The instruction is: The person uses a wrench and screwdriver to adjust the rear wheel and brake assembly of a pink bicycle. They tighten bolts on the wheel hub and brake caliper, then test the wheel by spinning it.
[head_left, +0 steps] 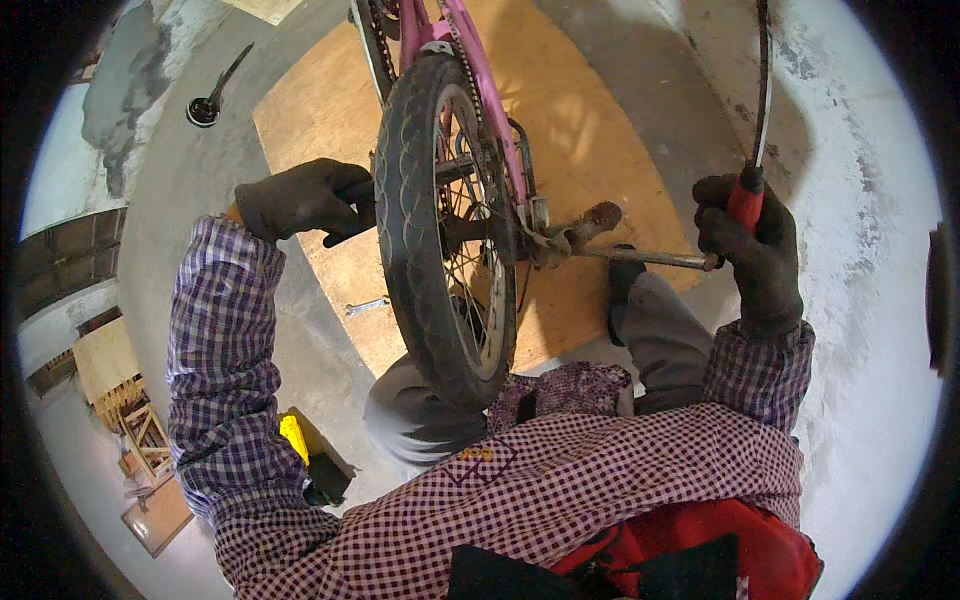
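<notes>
A bicycle with a pink frame stands in front of me, its wheel with black tyre and spokes turned toward me. My left hand, in a dark glove, is closed at the tyre's left side; what its fingers hold is partly hidden. My right hand, gloved too, wraps round the red handle of a screwdriver whose long shaft points away from me. A metal rod runs from the wheel's axle area to beside my right fingers. Some cloth-like or dirty brownish material surrounds its inner end.
A tan board lies under the bicycle, with a spanner on it left of the wheel. A black round object with a thin handle lies at far left. A yellow and black item sits by my left elbow. A white wall rises at right.
</notes>
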The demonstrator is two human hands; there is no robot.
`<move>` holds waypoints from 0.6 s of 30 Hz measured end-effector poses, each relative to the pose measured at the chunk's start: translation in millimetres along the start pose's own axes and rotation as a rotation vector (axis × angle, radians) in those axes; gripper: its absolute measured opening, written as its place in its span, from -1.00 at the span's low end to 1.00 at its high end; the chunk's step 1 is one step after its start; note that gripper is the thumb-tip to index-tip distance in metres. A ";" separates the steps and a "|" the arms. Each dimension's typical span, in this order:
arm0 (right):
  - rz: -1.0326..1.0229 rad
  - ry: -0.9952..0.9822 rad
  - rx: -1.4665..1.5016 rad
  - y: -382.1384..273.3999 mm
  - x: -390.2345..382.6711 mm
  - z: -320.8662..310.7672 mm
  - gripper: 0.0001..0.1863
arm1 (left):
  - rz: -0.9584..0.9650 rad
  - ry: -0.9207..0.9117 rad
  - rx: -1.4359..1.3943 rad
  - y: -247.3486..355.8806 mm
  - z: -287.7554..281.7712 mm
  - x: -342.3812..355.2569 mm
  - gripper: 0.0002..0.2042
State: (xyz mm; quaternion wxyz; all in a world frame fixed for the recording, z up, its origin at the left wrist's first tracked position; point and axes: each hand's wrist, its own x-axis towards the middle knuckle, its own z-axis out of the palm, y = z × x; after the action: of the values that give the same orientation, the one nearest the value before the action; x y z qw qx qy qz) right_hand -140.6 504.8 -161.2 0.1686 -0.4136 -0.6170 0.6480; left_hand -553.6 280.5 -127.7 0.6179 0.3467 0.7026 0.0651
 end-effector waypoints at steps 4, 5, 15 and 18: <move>0.031 0.007 -0.021 -3.0 9.5 -10.3 -0.63 | -0.071 -0.005 0.040 12.6 -7.8 10.5 -0.70; 0.026 0.019 -0.019 -2.9 10.0 -10.9 -0.63 | -0.071 0.005 0.025 14.8 -9.2 9.9 -0.69; 0.030 0.008 -0.048 -12.5 -2.5 6.0 -0.64 | -0.141 -0.092 0.120 22.9 -37.0 6.9 -0.64; 0.001 -0.010 -0.054 -15.9 -10.6 18.8 -0.64 | -0.167 -0.038 0.257 16.8 -42.1 3.2 -0.61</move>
State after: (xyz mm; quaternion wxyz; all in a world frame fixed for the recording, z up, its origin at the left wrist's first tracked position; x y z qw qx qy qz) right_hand -152.9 487.6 -144.7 0.1542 -0.4150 -0.6348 0.6332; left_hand -585.2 309.1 -112.0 0.5848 0.3647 0.7198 -0.0836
